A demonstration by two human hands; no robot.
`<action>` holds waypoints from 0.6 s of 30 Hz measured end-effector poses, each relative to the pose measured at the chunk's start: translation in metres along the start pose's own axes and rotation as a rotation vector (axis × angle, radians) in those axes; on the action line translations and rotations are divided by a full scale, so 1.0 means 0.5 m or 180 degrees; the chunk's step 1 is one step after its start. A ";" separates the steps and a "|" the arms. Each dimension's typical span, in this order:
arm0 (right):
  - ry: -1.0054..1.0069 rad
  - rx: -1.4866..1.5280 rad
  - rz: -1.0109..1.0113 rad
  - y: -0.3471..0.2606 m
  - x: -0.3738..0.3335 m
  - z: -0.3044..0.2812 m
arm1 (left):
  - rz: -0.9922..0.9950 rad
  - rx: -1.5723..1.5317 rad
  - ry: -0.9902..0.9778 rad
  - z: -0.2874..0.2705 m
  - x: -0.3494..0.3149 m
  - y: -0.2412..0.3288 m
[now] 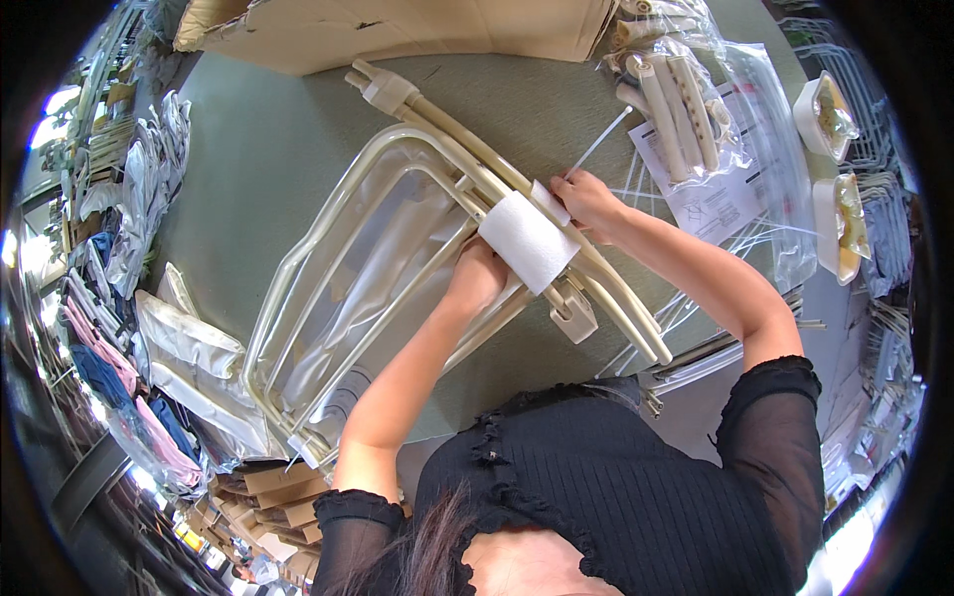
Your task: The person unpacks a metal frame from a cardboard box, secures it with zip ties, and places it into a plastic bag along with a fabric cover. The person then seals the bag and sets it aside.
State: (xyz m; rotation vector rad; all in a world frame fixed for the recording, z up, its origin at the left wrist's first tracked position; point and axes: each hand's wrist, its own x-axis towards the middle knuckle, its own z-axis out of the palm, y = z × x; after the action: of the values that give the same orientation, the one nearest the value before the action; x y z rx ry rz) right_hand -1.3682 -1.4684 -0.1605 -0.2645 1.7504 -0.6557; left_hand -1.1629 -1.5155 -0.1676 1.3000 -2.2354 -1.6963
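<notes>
A folded frame of cream metal tubes (281, 278) lies slantwise on the green-grey table, with clear plastic sheeting (343, 263) around part of it. White foam wrap (530, 241) goes round the tubes near the frame's right end. My left hand (477, 276) reaches under the near left edge of this wrap, its fingers hidden. On the wrap's far side my right hand (593, 205) is closed in a pinch by a smaller white foam flap (551, 203). A white cable tie (599, 142) sticks out from its fingers, pointing up and right.
A cardboard box (407, 35) stands at the far edge. Bagged cream tubes (681, 114) lie on a printed sheet (711, 204) at the right, with loose cable ties (651, 288) nearby. Two white trays (827, 223) sit at the right edge; wrapped white parts (194, 338) lie left.
</notes>
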 end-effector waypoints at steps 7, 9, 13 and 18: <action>0.0190 -0.0869 -0.0386 -0.018 -0.033 -0.019 | 0.0264 0.0453 -0.0003 -0.034 -0.045 0.084; 0.0209 -0.1428 -0.0728 -0.022 -0.035 -0.030 | 0.0892 0.1066 0.0472 -0.031 -0.062 0.092; 0.0315 -0.1582 -0.1087 -0.005 -0.040 -0.038 | 0.0155 0.1772 0.0327 -0.023 -0.083 0.107; 0.0448 -0.1252 -0.2116 0.030 -0.056 -0.044 | -0.0214 0.1556 -0.0012 -0.057 -0.110 0.125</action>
State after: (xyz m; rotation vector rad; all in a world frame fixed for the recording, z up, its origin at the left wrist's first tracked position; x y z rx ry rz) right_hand -1.3785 -1.4361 -0.1428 -1.1280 1.9202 -0.8023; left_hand -1.1494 -1.4998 -0.0820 1.4634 -2.7476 -1.2020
